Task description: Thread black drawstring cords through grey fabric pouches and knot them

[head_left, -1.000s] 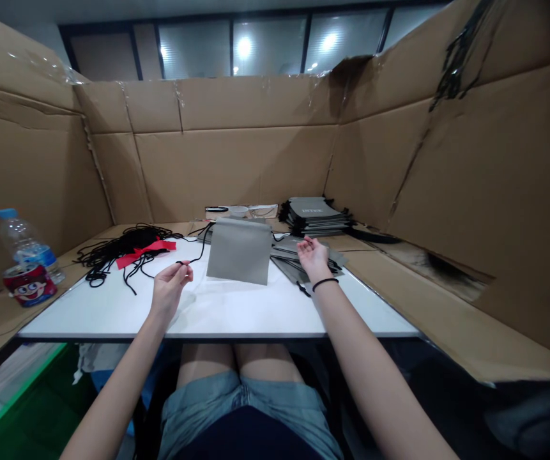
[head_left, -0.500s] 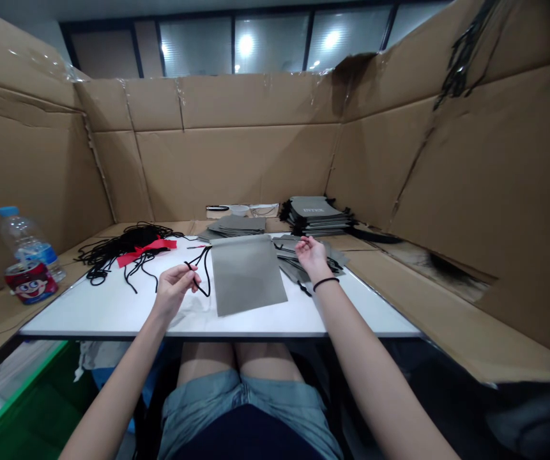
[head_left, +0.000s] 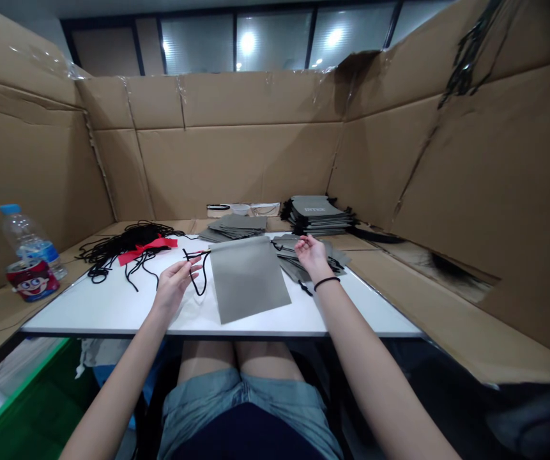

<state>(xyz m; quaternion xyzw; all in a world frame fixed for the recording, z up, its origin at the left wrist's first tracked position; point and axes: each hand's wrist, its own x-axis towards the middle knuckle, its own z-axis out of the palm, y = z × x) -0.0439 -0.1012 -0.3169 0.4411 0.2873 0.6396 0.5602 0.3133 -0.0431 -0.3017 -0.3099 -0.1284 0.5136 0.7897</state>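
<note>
A grey drawstring bag (head_left: 250, 281) lies between my hands, its top edge toward the back and its lower part at a slight angle. My left hand (head_left: 177, 281) is closed on a black cord (head_left: 204, 281), which hangs in a loop beside the bag's upper left corner. A small reddish piece shows by that corner. At the right, my right hand (head_left: 311, 253) pinches the end of a thin dark strand or rod (head_left: 285, 240) that leads from the bag's upper right corner; which of the two it is, I cannot tell.
Black cords (head_left: 121, 246) with a red strip (head_left: 147, 250) lie at the left. Flat grey bags (head_left: 236, 225) are behind, and corded bags (head_left: 315, 220) are stacked at the back right. A bottle (head_left: 30, 239) and a can (head_left: 32, 281) stand left. Cardboard walls (head_left: 241, 156) surround the table.
The bag's lower edge has shifted slightly toward me and to the right. The cord loop by my left hand has changed shape. Both hands stay nearly in place.
</note>
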